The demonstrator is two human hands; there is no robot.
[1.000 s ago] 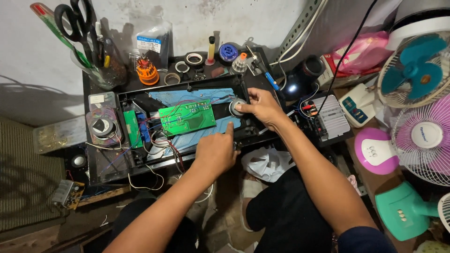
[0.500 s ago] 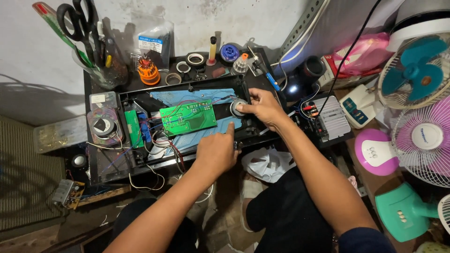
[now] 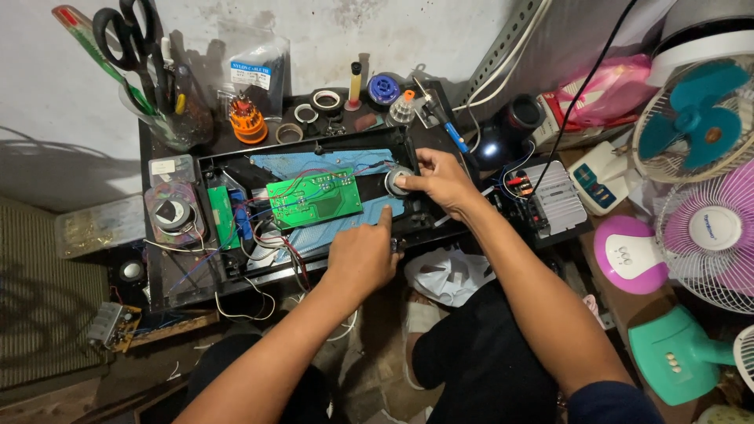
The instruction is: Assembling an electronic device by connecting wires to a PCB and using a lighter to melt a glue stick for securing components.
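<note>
My right hand [image 3: 441,182]: middle of the frame, fingers curled round a small round grey knob-like part [image 3: 397,181] at the right end of the open black casing [image 3: 196,275], thumb and fingertips closed on it
My left hand [image 3: 363,253]: just below and left of the right one, loosely closed, forefinger stretched up so its tip touches the blue sheet [image 3: 314,163] inside the casing; it holds nothing that I can see
Green circuit board [image 3: 314,198]: lies tilted on the blue sheet, centre of the casing, left of the round part, red and black wires running from it
Round speaker [image 3: 171,212]: left end of the casing, under clear plastic
Counter [image 3: 161,149]: dark, upper middle of the frame, carrying the casing
Behind the casing: orange screwdriver set [image 3: 249,126], rolls of tape [image 3: 325,100], a jar with scissors [image 3: 129,35] at upper left
Right of the frame: silver finned amplifier box [image 3: 554,196], teal fan [image 3: 695,106], pink fan [image 3: 719,232]
Below: white plastic bag [image 3: 452,275] by my knee
</note>
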